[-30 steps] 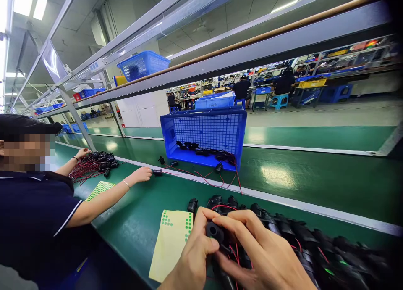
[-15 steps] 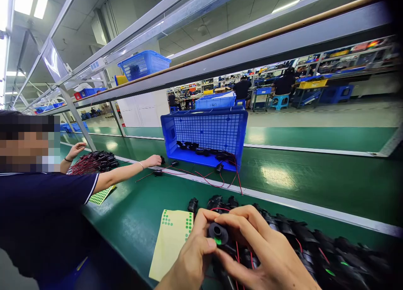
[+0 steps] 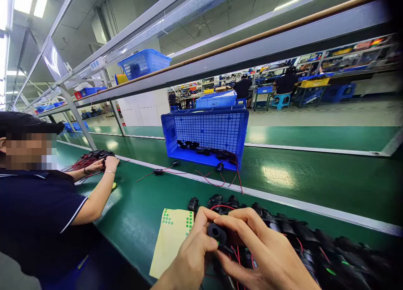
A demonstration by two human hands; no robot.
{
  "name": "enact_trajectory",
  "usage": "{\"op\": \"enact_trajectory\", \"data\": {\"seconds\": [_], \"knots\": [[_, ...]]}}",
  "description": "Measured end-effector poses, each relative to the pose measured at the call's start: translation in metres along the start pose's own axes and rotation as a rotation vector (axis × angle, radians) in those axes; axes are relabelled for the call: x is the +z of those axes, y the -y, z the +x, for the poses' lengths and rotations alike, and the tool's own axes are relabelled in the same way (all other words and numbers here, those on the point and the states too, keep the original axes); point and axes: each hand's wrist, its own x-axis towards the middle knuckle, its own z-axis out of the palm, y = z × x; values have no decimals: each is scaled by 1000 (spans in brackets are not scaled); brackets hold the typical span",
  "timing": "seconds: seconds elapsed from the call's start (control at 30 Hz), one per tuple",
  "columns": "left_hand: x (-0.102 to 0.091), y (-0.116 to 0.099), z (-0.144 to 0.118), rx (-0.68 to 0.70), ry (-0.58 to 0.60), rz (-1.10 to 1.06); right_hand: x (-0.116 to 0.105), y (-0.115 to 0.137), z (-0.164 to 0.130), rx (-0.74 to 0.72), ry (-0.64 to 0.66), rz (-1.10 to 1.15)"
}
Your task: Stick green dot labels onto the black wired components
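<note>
Beneath your left grip (image 3: 195, 250) and your right grip (image 3: 264, 246) stretches the green tabletop (image 3: 135, 206). Well off to the left of both, a co-worker (image 3: 40, 206) in a dark shirt has both hands at a heap of wired parts (image 3: 91, 159). Well beyond your grips, a blue crate (image 3: 206, 128) lies tipped on its side, open toward you, with several dark pieces (image 3: 204, 150) inside. Nearer, beyond and to the right of your right grip, a crowd of black parts (image 3: 286, 229) lies close together (a couple show bright green dots). Just left of your left grip is a pale yellow sheet (image 3: 171, 243), with green stickers near its far edge.

Both grips are closed around one small black part (image 3: 222, 237): left thumb and forefinger pinch its end, right fingers curl about its far side. It looks matte, its rounded end pierced by a round hole (image 3: 215, 231). Thin red wires (image 3: 238, 256) show inside your right grip's curl; whether they belong to it, I cannot tell. Smallest is a green speck (image 3: 218, 243) beside your left thumb.
</note>
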Motion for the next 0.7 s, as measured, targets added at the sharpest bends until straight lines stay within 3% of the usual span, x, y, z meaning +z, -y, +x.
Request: {"op": "enact_trajectory", "data": {"seconds": [0.23,0.47,0.7], "knots": [[1,-11,-6,-72,106,-3,-4,2,0,-75,3,-29],[12,-9,1,-33,69,-188,-15,-2,7,-17,47,74],[16,-14,-2,-61,47,-163,-15,1,12,-37,-18,75]]}}
